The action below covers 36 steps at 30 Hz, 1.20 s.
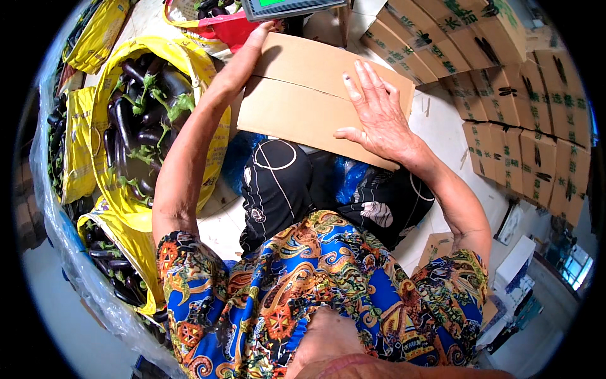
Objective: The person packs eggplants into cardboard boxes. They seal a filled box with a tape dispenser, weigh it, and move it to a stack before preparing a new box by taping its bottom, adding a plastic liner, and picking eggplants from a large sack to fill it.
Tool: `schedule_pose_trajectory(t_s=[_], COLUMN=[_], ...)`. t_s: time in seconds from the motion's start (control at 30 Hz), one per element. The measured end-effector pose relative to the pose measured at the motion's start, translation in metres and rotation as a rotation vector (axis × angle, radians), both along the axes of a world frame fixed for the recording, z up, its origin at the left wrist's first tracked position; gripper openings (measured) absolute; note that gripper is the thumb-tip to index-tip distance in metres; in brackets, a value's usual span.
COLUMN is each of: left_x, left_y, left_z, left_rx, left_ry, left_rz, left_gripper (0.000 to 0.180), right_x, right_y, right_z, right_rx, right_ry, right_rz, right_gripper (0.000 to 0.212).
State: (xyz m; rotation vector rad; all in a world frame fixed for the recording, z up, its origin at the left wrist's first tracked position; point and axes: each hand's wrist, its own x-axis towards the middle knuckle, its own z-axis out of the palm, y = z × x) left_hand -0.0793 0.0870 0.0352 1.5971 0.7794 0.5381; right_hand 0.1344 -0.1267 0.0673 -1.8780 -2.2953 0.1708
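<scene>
A plain brown cardboard box (303,82) with its top flaps folded together lies in front of me, over my knees. A seam runs across its top. My right hand (379,114) rests flat on the right part of the top, fingers spread. Along the box's far left edge lies my left hand (257,39), stretched out against the side near the corner; most of its fingers are hidden. Left of my left forearm stands a yellow bag (205,69) full of dark purple eggplants (151,126) with green stems.
More yellow bags (82,145) of eggplants stand at the left, beside clear plastic sheeting (76,252). A scale (284,7) with a lit green display stands beyond the box, near a red bag (224,30). Stacked printed cartons (524,126) fill the right side.
</scene>
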Motion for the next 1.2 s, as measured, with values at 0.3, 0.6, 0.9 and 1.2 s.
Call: schedule_pose_trajectory(t_s=[0.3,0.6,0.9,1.2], left_x=[0.003,0.007,0.001,0.001], left_y=[-0.013,-0.013,-0.005,-0.021], left_z=[-0.001,0.005,0.024,0.051], left_rx=[0.18,0.341,0.456,0.36], left_ry=[0.155,0.209,0.281,0.286], left_rz=[-0.022,0.017,0.053,0.051], left_gripper=[0.044,0.039,0.025,0.027], right_x=[-0.005,0.045,0.13,0.165], right_y=[0.002,0.007,-0.018,-0.083], right_z=[-0.002,-0.035,-0.062,-0.21], right_rx=[0.039,0.187,0.208,-0.433], right_ry=[0.086,0.019,0.779,0.171], right_rz=[-0.015,-0.377,-1.155,-0.754], right_gripper=[0.087,0.067,0.06,0.101])
